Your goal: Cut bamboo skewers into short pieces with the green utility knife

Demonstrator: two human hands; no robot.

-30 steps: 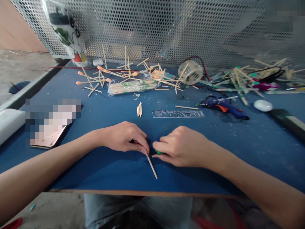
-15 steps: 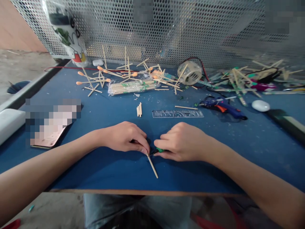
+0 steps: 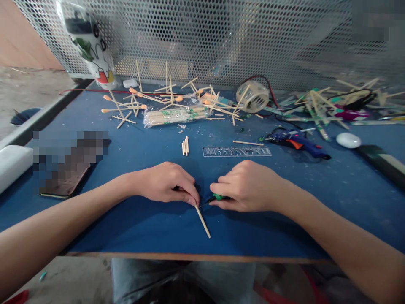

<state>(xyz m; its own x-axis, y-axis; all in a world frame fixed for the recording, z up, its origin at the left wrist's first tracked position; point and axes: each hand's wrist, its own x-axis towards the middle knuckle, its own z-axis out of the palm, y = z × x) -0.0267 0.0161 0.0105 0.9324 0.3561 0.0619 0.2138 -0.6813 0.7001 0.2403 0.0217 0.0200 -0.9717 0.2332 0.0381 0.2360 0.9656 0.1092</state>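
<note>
My left hand (image 3: 169, 183) pinches a thin wooden stick (image 3: 203, 223) near its upper end, and the stick slants down toward the table's front edge. In my right hand (image 3: 242, 185) is a green and black craft knife (image 3: 217, 197), mostly covered by the fingers. Its thin blade points left and reaches the stick just beside my left fingertips; whether it cuts in is too small to tell. Beyond the hands lie several short cut sticks (image 3: 185, 146) side by side, a clear plastic ruler (image 3: 236, 151) and a single stick (image 3: 248, 143) behind it.
A blue glue gun (image 3: 299, 142) lies to the right, near a white rounded case (image 3: 348, 140). A phone (image 3: 71, 177) rests at left. Along the back are a bag of sticks (image 3: 175, 115), joined stick pieces, orange-tipped swabs, a clear tape roll (image 3: 252, 96) and a bottle (image 3: 90, 46).
My right hand has shifted slightly right with the knife, showing more of its thin blade. My left hand and the stick stay nearly still. The phone's screen has gone darker.
</note>
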